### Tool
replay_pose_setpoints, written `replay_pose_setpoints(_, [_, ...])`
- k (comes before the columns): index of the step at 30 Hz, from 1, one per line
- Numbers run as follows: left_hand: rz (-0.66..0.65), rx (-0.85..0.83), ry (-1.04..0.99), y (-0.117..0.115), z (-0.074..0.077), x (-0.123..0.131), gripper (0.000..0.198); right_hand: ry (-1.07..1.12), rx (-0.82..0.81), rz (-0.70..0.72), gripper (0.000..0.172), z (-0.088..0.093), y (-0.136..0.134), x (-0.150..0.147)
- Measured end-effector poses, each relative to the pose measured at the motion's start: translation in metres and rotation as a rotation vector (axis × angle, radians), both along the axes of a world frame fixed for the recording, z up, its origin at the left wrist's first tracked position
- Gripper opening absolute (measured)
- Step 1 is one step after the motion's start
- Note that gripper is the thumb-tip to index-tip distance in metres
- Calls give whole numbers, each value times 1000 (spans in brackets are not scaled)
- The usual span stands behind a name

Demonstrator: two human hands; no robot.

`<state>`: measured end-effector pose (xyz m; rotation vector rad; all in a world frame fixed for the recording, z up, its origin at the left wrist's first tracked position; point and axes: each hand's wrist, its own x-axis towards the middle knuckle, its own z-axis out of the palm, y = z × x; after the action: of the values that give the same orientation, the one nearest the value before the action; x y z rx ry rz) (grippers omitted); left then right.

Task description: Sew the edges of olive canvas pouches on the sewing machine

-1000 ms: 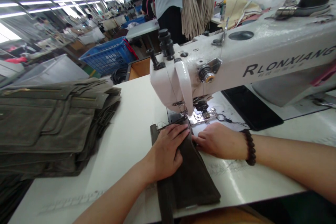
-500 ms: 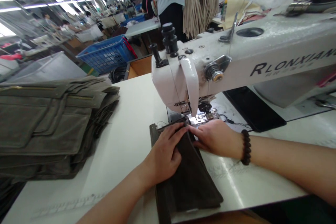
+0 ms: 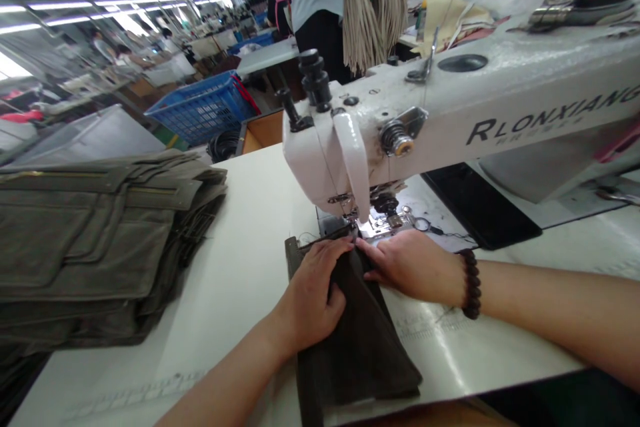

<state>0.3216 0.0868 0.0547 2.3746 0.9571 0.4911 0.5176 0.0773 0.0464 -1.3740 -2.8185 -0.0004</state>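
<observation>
Moved since the earliest frame: your right hand (image 3: 423, 267), its index finger advanced up the cloth's right edge towards the machine head; your left hand (image 3: 313, 300), its spread fingers drawn closer together.

Item, dark fabric piece (image 3: 365, 347): on the worktop (image 3: 255, 247), between your hands, partly under the left. Long axis runs from the sewing machine (image 3: 313, 160) back towards you, near end slanting slightly right. Far right corner at the presser foot (image 3: 353, 227); whether the needle is in the cloth, cannot tell.

Item, left hand: laid on top from the left, fingers extended and pressing, not closed round anything.

Item, right hand: at the right edge, index finger pointed in; whether it pinches cloth, cannot tell.

Governing relation: both sets of fingertips nearly meet just on your side of the foot, neither hand clearly nearer. Whether they touch, cannot tell.

Item, stack of fabric pieces (image 3: 125, 253): left, well apart from your hands.
</observation>
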Motion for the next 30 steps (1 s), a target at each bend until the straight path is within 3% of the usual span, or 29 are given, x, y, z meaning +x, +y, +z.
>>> replay_pose_setpoints(5, [-60, 111, 127, -2, -3, 2, 65, -5, -7, 300, 33, -1, -5, 8])
replay_pose_setpoints(12, [-122, 171, 319, -4, 4, 9, 57, 13, -25, 296, 14, -2, -8, 7])
replay_pose_setpoints(20, [-149, 182, 420, 2, 5, 11, 52, -43, -34, 234, 13, 4, -8, 5])
replay_pose_setpoints(25, [-206, 244, 399, -40, 16, 9, 44, -41, -206, 309, 7, 20, -36, 10])
replay_pose_setpoints(30, [-207, 263, 280, -81, 20, 2, 39, 84, -218, 279, 16, 16, -81, 18])
